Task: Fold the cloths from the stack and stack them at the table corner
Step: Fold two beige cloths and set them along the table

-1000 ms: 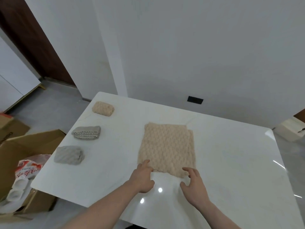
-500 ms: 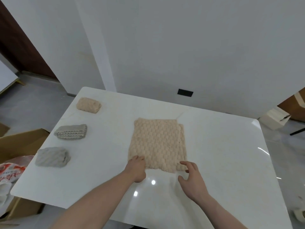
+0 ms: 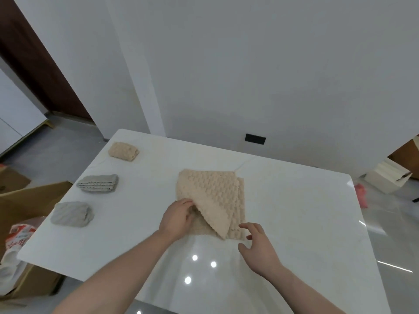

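Observation:
A beige textured cloth [image 3: 213, 196] lies in the middle of the white table [image 3: 294, 218]. My left hand [image 3: 178, 219] grips its near left corner and has lifted that part up, so the top layer slopes down to the right. My right hand [image 3: 257, 244] hovers with spread fingers just off the cloth's near right corner, holding nothing. Along the table's left side sit three folded cloths: a beige one [image 3: 124, 151] at the far corner, a grey one [image 3: 98, 183] in the middle, another grey one [image 3: 72, 214] nearest.
Cardboard boxes [image 3: 27, 200] and a printed bag [image 3: 17, 236] stand on the floor left of the table. A white box [image 3: 387, 179] sits on the floor at the far right. A white wall rises behind the table.
My left hand has taken hold of the cloth's near left corner and raised it, where it only touched the edge before. My right hand stays beside the near right corner.

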